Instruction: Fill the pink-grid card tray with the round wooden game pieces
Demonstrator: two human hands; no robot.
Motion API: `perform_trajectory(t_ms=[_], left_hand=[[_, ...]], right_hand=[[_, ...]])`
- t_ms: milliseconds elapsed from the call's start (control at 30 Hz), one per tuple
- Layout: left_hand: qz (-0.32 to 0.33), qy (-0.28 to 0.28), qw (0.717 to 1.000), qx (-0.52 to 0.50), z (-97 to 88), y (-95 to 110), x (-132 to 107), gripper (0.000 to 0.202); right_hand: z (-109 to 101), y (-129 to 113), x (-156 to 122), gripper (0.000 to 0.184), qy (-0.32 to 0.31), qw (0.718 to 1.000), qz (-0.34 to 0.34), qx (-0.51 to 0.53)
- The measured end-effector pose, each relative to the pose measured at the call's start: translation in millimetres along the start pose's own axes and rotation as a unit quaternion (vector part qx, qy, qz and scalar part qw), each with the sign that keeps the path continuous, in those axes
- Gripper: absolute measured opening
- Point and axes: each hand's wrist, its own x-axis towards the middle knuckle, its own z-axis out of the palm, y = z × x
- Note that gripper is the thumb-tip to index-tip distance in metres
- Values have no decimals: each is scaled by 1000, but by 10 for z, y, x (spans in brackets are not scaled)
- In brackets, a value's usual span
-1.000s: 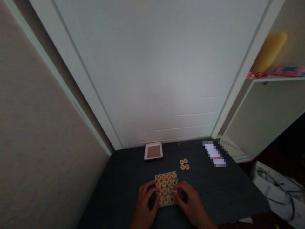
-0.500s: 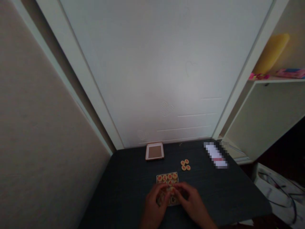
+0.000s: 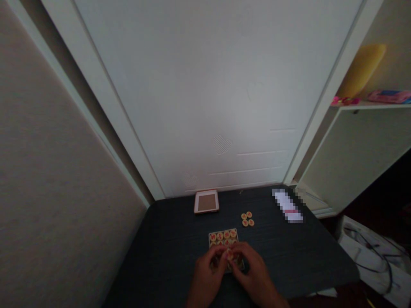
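Both hands meet over a shallow tray [image 3: 209, 238] of round Chinese chess pieces [image 3: 220, 235], set out in rows with red characters. Between my fingertips is one chess piece [image 3: 230, 255]. My left hand [image 3: 206, 267] pinches it from the left, thumb and forefinger closed. From the other side my right hand [image 3: 252, 266] grips it, also with thumb and fingers together. My hands cover much of the tray's near part. Several loose chess pieces [image 3: 245, 223] lie in a small cluster beyond the tray, to the right.
A box lid [image 3: 206, 202] with a light border and brown centre lies at the back of the dark table [image 3: 173, 244]. A pixelated white item [image 3: 288, 206] rests at the back right. Behind stands a white panel [image 3: 192, 94]; cables [image 3: 372, 248] lie at the right.
My hands stay together over the tray, with the held piece now slightly raised and turned between the fingertips. The whole view has shifted a little.
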Motion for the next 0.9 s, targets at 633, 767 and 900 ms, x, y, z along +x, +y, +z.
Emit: perform_trajectory(t_ms=[633,767,900], left_hand=[[29,67,989,125,-324,-373,-194,34],[19,63,990,126,-319,-376,-191,35],[20,73,990,121,-317,-369,-176,30]], right_hand=[[74,26,-120,20,-109,968,-69,-215],[106,75,-148,21,-102,969,-64,-214],[108,96,-148,22,-93,968,-71,-221]])
